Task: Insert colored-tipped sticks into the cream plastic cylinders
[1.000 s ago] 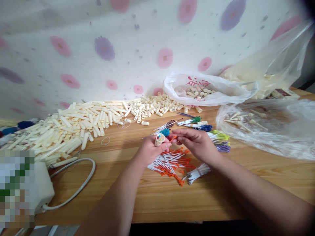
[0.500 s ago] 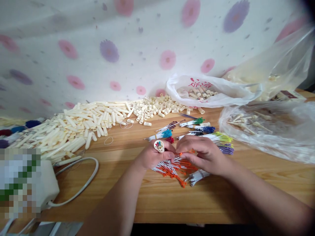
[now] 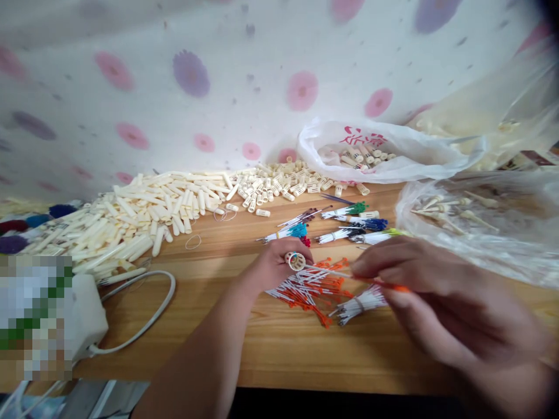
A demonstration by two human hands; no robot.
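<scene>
My left hand [image 3: 275, 259] is closed around a cream plastic tube [image 3: 296, 261] whose round, slotted open end faces me. My right hand [image 3: 441, 302], large and blurred near the camera, pinches a thin white stick with an orange end [image 3: 395, 287]. Its white shaft runs left to the mouth of the tube; whether the tip is inside I cannot tell. Under and between my hands lies a loose heap of white sticks with orange ends [image 3: 305, 291]. Beside it is a banded bundle of white sticks [image 3: 360, 305], partly behind my right fingers.
Farther back lie bundles with blue [image 3: 288, 231], green [image 3: 349, 209] and other coloured ends. Cream tubes [image 3: 144, 215] and slotted caps [image 3: 271, 186] are heaped along the wall. Plastic bags [image 3: 393, 169] stand at right. A white box with a cable [image 3: 131, 343] sits at left.
My right hand has moved right and towards the camera, drawing an orange-ended stick away from the heap. The tube in my left hand has turned slightly, and the view has shifted a little.
</scene>
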